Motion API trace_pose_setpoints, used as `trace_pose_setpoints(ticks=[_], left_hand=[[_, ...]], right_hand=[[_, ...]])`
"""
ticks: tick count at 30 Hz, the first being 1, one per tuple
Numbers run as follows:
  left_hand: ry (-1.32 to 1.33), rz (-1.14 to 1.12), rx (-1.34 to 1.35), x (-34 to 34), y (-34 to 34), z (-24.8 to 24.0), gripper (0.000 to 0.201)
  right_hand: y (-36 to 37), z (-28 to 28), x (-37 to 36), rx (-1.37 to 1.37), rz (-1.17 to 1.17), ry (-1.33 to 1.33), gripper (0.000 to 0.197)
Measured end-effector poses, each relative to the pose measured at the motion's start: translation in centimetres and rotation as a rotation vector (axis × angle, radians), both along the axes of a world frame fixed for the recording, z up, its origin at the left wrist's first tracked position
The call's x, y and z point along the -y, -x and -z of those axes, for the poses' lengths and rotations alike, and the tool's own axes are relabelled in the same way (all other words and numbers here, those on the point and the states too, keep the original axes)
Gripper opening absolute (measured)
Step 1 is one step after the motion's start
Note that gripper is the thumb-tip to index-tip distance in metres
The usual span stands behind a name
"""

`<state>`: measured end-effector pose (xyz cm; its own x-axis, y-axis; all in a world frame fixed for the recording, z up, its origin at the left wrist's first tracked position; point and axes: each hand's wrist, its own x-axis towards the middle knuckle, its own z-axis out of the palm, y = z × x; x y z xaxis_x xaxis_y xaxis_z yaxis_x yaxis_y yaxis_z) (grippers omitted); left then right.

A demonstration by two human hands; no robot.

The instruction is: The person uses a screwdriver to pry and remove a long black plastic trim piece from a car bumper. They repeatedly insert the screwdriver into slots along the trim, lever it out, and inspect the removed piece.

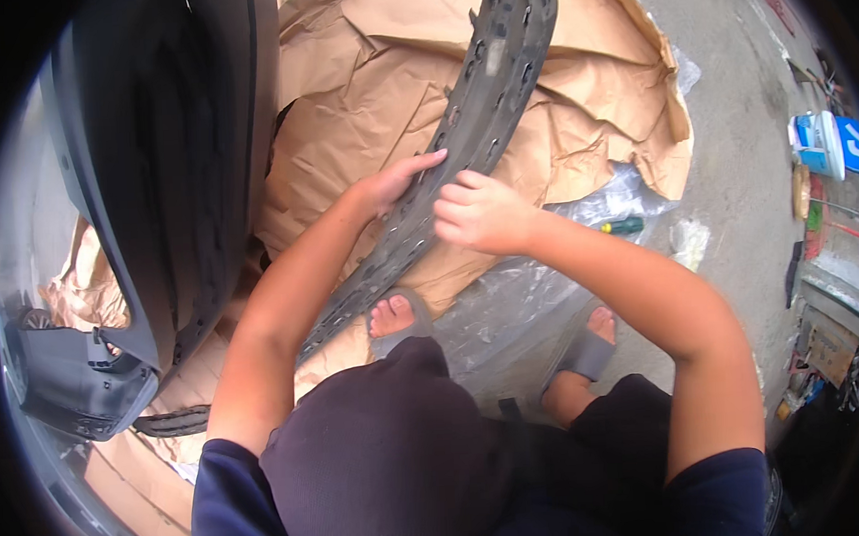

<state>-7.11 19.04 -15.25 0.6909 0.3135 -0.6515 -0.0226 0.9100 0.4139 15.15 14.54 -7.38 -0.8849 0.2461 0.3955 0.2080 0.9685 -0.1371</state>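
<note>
A long, curved black plastic trim strip (484, 98) with rows of slots and clips along its edges runs from the top of the view down toward my feet. My left hand (388, 185) grips its left edge, thumb lying on top and the other fingers hidden. Over the opposite edge, my right hand (480, 216) is closed with its fingers curled in; whether it pinches the strip or some small piece cannot be made out. Crumpled brown paper (355, 99) lies beneath the strip.
A large dark car body panel (179, 135), likely a bumper, stands at the left. Clear plastic sheeting (508, 308) and a green-handled tool (624, 226) lie on the concrete floor (728, 73). At the far right are a white-and-blue bucket (817, 146) and assorted clutter.
</note>
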Motion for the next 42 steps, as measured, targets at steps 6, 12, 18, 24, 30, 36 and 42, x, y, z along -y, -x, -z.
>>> trace_pose_setpoints(ticks=[6,12,18,24,30,36,42], left_hand=[[-0.054,-0.029,-0.167,1.0,0.3,-0.2,0.058],[-0.68,0.13,-0.55,2.8,0.9,-3.7,0.059],[-1.249,0.084,-0.806,8.1,1.8,-13.6,0.047],[-1.162,0.479,-0.902,15.9,4.8,-16.8,0.086],[-1.138,0.35,-0.991,19.2,1.4,-13.2,0.098],[-1.113,0.41,-0.995,18.3,1.4,-12.2,0.079],[-1.006,0.417,-0.97,15.0,2.9,-14.5,0.074]], right_hand=[[0.9,0.6,-0.1,-0.024,-0.057,-0.095,0.013],[2.5,-0.7,1.0,0.163,-0.146,-0.169,0.021],[1.9,-4.4,-0.1,0.164,-0.239,-0.11,0.021],[0.6,-4.2,-2.7,0.443,-0.351,0.203,0.019],[1.4,-3.3,-5.3,0.416,-0.577,0.144,0.026],[1.2,-5.6,-6.8,0.443,-0.549,0.346,0.042],[0.2,-6.6,-7.4,0.246,-0.357,0.341,0.039]])
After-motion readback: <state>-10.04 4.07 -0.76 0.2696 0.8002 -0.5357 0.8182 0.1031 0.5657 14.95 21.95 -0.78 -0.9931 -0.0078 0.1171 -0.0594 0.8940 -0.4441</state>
